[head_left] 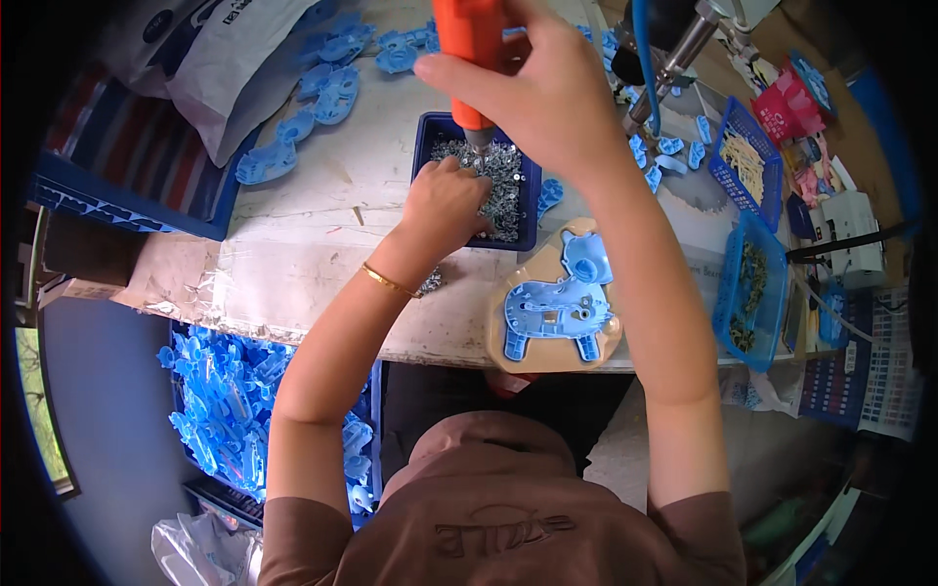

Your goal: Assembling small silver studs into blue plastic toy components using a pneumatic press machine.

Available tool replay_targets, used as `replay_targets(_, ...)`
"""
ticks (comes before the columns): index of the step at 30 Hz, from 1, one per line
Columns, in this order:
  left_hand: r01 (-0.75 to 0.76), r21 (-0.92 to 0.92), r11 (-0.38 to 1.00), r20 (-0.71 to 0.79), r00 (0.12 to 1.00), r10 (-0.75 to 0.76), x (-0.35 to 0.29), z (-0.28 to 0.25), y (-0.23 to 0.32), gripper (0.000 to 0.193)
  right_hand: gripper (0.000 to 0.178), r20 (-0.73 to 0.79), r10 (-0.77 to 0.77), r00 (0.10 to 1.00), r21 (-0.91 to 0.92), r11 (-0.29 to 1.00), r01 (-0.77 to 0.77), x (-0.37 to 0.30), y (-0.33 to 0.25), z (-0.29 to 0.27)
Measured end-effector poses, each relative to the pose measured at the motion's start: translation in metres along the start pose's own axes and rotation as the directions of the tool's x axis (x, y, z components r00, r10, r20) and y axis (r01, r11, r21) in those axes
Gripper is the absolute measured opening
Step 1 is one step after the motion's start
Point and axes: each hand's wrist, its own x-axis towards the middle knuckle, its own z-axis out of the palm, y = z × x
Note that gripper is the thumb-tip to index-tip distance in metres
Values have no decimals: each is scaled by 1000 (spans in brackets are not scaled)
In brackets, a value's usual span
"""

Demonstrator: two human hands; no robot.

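Screws (505,190) fill navy tray (532,207); left hand (447,203) curled there, hold unclear; right hand (532,86) clutches orange screwdriver (469,47).

Tabletop (293,283) bright, soft-lit; daylight in window (39,410) between eight and nine o'clock; four o'clock dim; fisheye bends edges, corners black.

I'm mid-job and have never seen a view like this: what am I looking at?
No robot: these are a person's two bare hands, seen by a wide fisheye camera on their head, looking down. Edges bend near the rim.

The right hand holds an orange power tool, tip down over a dark blue tray of small metal pieces. The left hand is at that tray; whether it holds anything is hidden.

On the table, a blue animal-shaped shell sits on a tan holder.
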Motion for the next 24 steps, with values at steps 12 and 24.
replay_targets(12, -68, 73, 995, -169, 982, 79, -14, -1, 1, 17, 46, 160, 56, 986, 91, 993, -71, -29, 19, -24)
replay_targets(24, -289, -240, 927, -422, 891, 169, -47, -6, 49, 19, 26, 54, 48, 997, 524, 849, -70, -70, 15, -6)
